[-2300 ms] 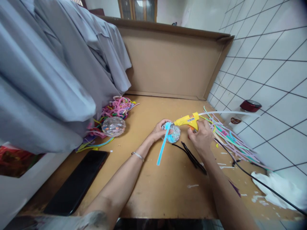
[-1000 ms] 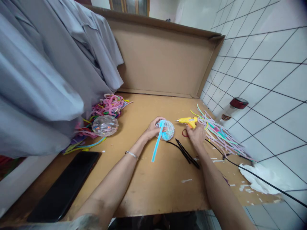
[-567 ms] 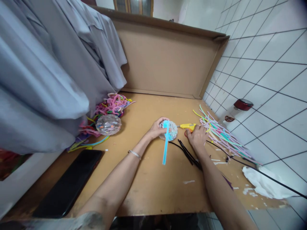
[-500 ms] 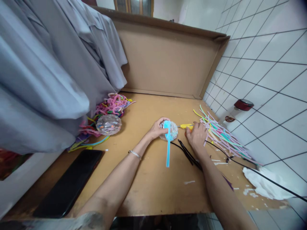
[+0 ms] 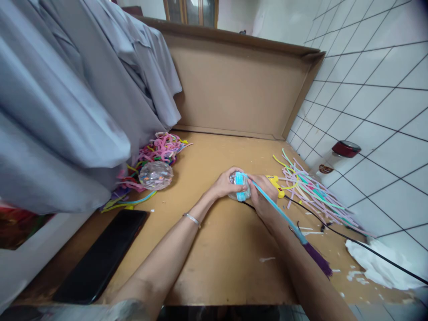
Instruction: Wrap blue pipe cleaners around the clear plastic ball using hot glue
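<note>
In the head view, my left hand (image 5: 229, 183) is wrapped round a clear, faceted round container (image 5: 247, 194) with light blue pipe cleaner strips (image 5: 240, 187) laid over its side. The fingers of my right hand (image 5: 264, 194) are closed on the long free end of the blue strip (image 5: 274, 206) beside the container. That end trails over my right wrist and forearm toward the lower right. Just past my right hand, a yellow glue gun (image 5: 277, 186) lies on the table, partly hidden by the hand.
A second clear round container (image 5: 156, 175) sits by a pile of coloured pipe cleaners (image 5: 163, 149). A black phone (image 5: 103, 256) lies front left. Straight pipe cleaners (image 5: 317, 196), a black cord (image 5: 354, 243), white tissue (image 5: 377, 263) and purple fringe (image 5: 317, 259) are at right.
My right hand has left the glue gun, moved left to the container and taken the blue strip's free end. That end has swung from hanging toward me to the right.
</note>
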`<state>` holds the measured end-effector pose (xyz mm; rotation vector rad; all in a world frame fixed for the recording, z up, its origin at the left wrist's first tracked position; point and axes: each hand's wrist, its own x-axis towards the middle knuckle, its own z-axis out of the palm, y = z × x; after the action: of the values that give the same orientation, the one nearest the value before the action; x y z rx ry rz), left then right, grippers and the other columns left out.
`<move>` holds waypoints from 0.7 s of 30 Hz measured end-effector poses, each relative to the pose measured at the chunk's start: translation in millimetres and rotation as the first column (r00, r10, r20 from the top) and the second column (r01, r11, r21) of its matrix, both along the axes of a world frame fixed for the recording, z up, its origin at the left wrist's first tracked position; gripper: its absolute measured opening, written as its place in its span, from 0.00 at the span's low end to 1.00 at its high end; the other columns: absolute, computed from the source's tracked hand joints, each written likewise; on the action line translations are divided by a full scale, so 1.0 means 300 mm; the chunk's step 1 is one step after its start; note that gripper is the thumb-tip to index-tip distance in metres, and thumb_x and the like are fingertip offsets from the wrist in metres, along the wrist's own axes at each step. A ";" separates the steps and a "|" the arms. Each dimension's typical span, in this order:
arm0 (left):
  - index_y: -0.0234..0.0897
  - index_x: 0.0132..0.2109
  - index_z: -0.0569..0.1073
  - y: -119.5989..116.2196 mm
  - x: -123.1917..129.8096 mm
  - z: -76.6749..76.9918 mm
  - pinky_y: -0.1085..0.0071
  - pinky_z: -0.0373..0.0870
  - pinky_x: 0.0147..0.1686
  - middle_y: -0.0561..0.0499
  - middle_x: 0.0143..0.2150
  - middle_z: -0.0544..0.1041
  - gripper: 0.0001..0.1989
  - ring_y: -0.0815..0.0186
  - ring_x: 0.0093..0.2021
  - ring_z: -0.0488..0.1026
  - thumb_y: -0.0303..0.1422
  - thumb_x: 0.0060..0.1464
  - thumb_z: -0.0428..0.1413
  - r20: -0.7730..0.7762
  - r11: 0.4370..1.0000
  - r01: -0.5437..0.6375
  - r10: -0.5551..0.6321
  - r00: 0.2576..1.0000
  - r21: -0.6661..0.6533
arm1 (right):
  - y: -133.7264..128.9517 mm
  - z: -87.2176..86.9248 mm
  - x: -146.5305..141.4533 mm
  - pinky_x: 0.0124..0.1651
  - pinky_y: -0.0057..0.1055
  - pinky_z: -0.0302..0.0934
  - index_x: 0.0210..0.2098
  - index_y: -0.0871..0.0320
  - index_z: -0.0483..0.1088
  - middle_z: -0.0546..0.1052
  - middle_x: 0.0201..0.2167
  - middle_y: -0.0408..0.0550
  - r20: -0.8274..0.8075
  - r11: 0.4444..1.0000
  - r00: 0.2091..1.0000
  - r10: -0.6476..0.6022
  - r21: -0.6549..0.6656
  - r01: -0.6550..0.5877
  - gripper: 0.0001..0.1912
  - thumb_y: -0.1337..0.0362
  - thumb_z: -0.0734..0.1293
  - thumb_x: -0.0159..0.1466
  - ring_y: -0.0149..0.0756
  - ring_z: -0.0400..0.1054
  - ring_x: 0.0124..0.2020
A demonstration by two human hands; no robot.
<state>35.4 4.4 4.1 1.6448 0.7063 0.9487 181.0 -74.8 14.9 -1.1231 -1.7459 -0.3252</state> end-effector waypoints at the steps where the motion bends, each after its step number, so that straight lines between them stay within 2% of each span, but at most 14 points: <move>1: 0.35 0.47 0.70 0.000 -0.001 0.001 0.74 0.63 0.32 0.56 0.32 0.69 0.29 0.71 0.31 0.64 0.36 0.34 0.67 0.000 1.000 -0.002 0.002 1.000 -0.005 | -0.003 0.003 -0.001 0.45 0.37 0.67 0.44 0.57 0.74 0.79 0.38 0.53 -0.018 1.000 1.000 0.004 -0.004 -0.004 0.12 0.66 0.59 0.67 0.39 0.73 0.40; 7: 0.35 0.46 0.70 0.007 -0.002 -0.004 0.74 0.65 0.34 0.54 0.34 0.71 0.29 0.71 0.32 0.65 0.36 0.33 0.67 0.042 1.000 0.003 -0.002 0.999 -0.015 | -0.021 0.015 -0.021 0.44 0.36 0.67 0.39 0.57 0.74 0.80 0.34 0.51 -0.047 0.999 0.997 -0.054 -0.009 0.054 0.08 0.64 0.62 0.66 0.38 0.74 0.37; 13: 0.35 0.47 0.70 0.013 -0.005 -0.015 0.74 0.65 0.35 0.54 0.36 0.72 0.30 0.70 0.34 0.67 0.36 0.34 0.68 0.067 0.999 0.018 -0.016 0.998 -0.034 | -0.021 -0.002 -0.023 0.43 0.36 0.69 0.37 0.55 0.75 0.80 0.35 0.49 -0.202 0.997 0.979 -0.020 -0.081 0.004 0.10 0.62 0.62 0.66 0.37 0.74 0.36; 21: 0.35 0.46 0.71 0.026 -0.005 -0.025 0.73 0.66 0.37 0.53 0.37 0.73 0.33 0.69 0.35 0.68 0.37 0.29 0.71 0.098 0.998 0.025 -0.020 0.995 -0.049 | -0.018 -0.009 -0.026 0.44 0.37 0.69 0.37 0.55 0.75 0.80 0.35 0.49 -0.231 0.996 0.973 0.025 -0.082 -0.045 0.09 0.62 0.62 0.66 0.37 0.74 0.38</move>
<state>33.8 12.1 -3.4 1.5487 0.6397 0.9804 173.1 -80.3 12.1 -1.1427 -1.5845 -0.0936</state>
